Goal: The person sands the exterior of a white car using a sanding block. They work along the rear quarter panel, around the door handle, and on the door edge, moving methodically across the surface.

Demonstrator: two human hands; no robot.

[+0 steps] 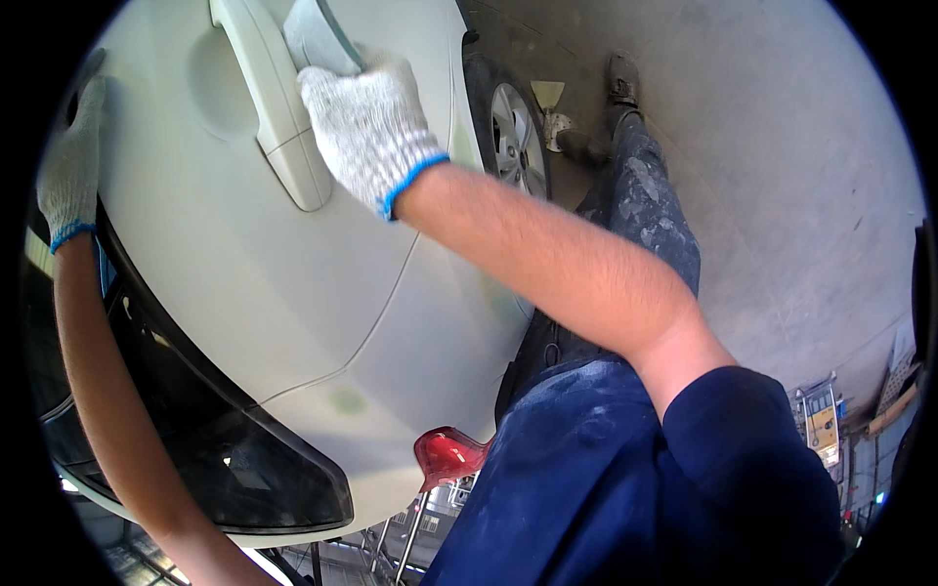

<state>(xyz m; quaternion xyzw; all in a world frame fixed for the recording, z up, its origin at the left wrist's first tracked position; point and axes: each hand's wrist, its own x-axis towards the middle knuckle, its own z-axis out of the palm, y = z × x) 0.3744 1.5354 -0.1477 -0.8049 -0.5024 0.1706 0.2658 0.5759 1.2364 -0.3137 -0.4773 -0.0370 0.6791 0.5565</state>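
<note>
My right hand [374,121], in a white knit glove with a blue cuff, grips a pale grey sanding pad [319,36]. The pad lies over the car's door panel, just beside the door handle [275,110]. My left hand [73,161] wears a matching glove and rests at the window edge of the door, holding nothing that I can see; part of its fingers is lost at the picture's rim. Between my arms spreads the white body panel [308,293] of the car, dull, with a greenish patch [347,400] near the rear window.
A rear wheel [516,139] stands beside my legs. Past it, a pale yellow funnel-shaped thing [547,94] is near my shoe [623,77]. The red tail light [448,455] juts out close to my waist. A wheeled machine [819,421] stands on the concrete floor [769,183].
</note>
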